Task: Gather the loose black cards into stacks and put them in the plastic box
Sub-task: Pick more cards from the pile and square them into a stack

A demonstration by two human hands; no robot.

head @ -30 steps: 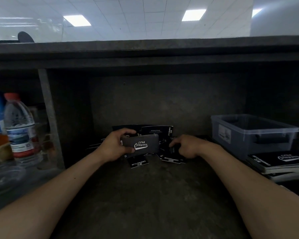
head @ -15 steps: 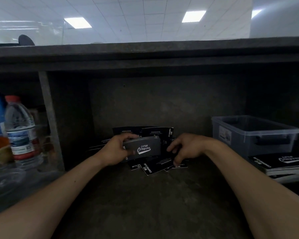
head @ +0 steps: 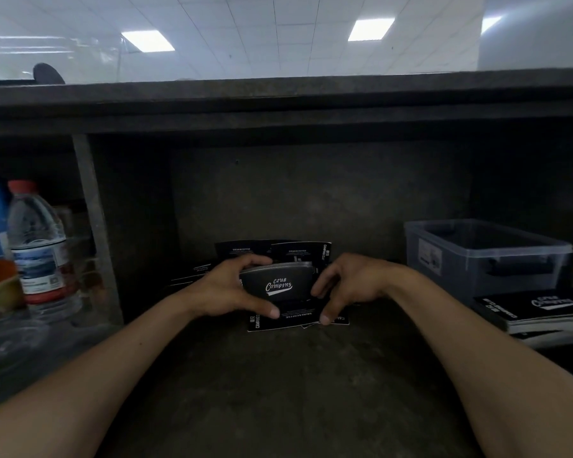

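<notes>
Toward the back of the counter [head: 278, 391], a stack of black cards [head: 275, 283] was held upright in the left hand [head: 219, 289], with fingers and thumb clamped round it. The right hand [head: 354, 285] was curled at the stack's right edge, its thumb laid on the loose cards [head: 295, 320]; whether one was pinched could not be told. Further leaning cards [head: 242, 251] were seen behind. The plastic box [head: 487, 249] stood well apart on the right, so gathering was judged partly done and boxing not yet begun.
</notes>
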